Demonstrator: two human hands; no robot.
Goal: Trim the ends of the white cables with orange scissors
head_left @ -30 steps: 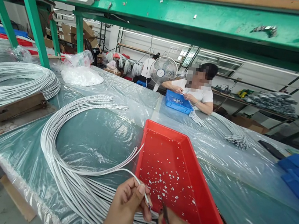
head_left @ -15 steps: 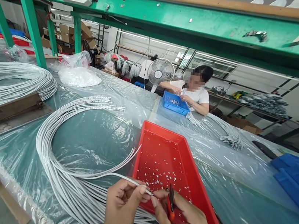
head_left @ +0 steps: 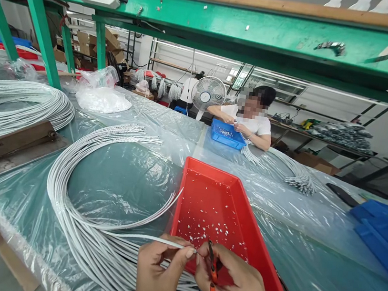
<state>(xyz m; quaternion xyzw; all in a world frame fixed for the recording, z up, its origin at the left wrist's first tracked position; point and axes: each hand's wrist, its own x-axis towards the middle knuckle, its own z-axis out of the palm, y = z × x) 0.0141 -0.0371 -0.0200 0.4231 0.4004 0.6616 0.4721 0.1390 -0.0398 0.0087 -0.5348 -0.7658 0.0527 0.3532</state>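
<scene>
My left hand [head_left: 157, 275] pinches the end of one white cable [head_left: 137, 237] at the near edge of the table. My right hand [head_left: 235, 288] is closed round a small pair of orange-handled cutters [head_left: 213, 278], with its fingertips meeting the cable tip just over the near rim of the red tray [head_left: 255, 250]. The tray holds several small white scraps. A large looped bundle of white cables [head_left: 73, 205] lies on the plastic sheet to the left, its ends running under my hands.
A second coil of white cables [head_left: 16, 101] and a brown metal jig [head_left: 14, 139] lie at far left. Across the table a person works over a blue tray [head_left: 228, 133] beside a fan [head_left: 207, 92]. Blue trays [head_left: 383, 235] sit at right. A green beam [head_left: 233, 21] runs overhead.
My right hand came up from below the frame to meet my left hand at the cable tip. The cutters now point up over the tray's near rim.
</scene>
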